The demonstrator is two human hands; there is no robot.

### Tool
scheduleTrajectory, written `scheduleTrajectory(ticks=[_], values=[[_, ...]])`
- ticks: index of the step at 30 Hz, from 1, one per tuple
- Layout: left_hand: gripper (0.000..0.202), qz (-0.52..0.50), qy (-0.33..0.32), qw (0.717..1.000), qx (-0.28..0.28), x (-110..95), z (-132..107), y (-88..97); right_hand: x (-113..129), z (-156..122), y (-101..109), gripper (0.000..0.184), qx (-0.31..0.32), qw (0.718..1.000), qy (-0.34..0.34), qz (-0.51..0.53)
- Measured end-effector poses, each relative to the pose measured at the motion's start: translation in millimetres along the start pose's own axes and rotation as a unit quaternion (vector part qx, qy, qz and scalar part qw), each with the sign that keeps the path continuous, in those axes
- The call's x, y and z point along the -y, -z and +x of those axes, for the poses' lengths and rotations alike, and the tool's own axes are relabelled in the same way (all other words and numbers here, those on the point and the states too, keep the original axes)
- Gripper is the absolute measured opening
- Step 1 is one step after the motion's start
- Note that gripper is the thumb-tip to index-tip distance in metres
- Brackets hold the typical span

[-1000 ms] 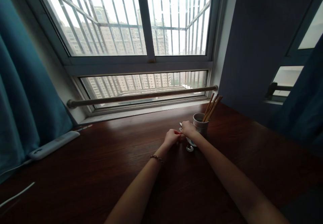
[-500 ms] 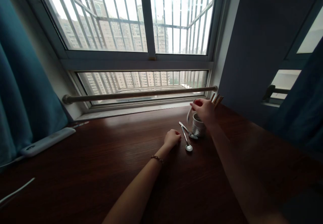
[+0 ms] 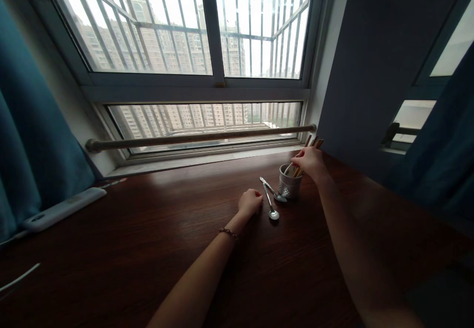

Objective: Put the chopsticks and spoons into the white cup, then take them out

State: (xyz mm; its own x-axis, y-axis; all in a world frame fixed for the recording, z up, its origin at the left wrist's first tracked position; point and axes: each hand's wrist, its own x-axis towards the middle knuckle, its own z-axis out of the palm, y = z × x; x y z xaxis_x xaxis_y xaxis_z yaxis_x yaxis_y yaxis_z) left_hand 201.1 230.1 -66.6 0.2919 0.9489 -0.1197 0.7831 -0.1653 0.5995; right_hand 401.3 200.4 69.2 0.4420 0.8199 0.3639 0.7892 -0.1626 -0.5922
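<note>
A light utensil holder (image 3: 289, 184) with small holes in its side stands on the wooden table, several wooden chopsticks (image 3: 297, 171) upright in it. My right hand (image 3: 310, 161) is above its rim, fingers pinched on the handle of a spoon (image 3: 288, 169), whose lower end is down inside the holder. Two metal spoons lie left of the holder: a nearer spoon (image 3: 273, 214) and a farther spoon (image 3: 278, 198), their handle ends close together. Beside them, my left hand (image 3: 251, 201) rests on the table with curled fingers and nothing visible in them.
The dark wooden table (image 3: 166, 229) reaches back to the windowsill. A metal bar (image 3: 207, 138) runs across the window. At the left lie a long white device (image 3: 66, 209) and a white cable (image 3: 20, 277). Blue curtains (image 3: 33, 121) hang at both sides.
My right hand has moved the spoon from left of the holder, lowering its end inside the rim. My left hand stays on the table. The view has shifted slightly.
</note>
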Motion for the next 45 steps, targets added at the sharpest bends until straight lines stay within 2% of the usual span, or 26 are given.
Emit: scheduleTrajectory(ticks=[3, 6, 13, 22, 30, 39, 45], values=[[0.023, 0.001, 0.001, 1.000, -0.006, 0.1, -0.1, -0.3, -6.0, 4.2, -11.6, 0.009, 0.067, 0.998, -0.021, 0.004], [0.023, -0.001, 0.002, 1.000, -0.010, 0.2, 0.5, -0.7, -9.9, 5.2, -14.6, 0.008, 0.108, 0.994, -0.034, 0.009], [0.023, 0.001, 0.001, 1.000, -0.012, 0.0, 0.7, -1.4, -6.9, 0.3, 1.2, 0.011, 0.159, 0.987, -0.037, 0.007], [0.024, 0.009, -0.001, 1.000, -0.012, 0.4, -0.1, -2.6, -10.0, 0.5, 21.2, 0.009, 0.228, 0.972, -0.015, -0.062], [0.024, 0.011, 0.008, 1.000, -0.018, -0.9, -0.8, -2.5, -5.6, -10.8, 37.6, 0.007, 0.270, 0.952, 0.014, -0.143], [0.024, 0.011, 0.014, 1.000, -0.025, -2.6, -2.5, -2.4, -9.4, -10.0, 37.2, 0.025, 0.276, 0.945, 0.047, -0.168], [0.024, 0.010, 0.020, 0.999, -0.032, -2.7, -2.5, -3.1, -13.5, -5.4, 35.0, 0.029, 0.274, 0.947, 0.052, -0.157]])
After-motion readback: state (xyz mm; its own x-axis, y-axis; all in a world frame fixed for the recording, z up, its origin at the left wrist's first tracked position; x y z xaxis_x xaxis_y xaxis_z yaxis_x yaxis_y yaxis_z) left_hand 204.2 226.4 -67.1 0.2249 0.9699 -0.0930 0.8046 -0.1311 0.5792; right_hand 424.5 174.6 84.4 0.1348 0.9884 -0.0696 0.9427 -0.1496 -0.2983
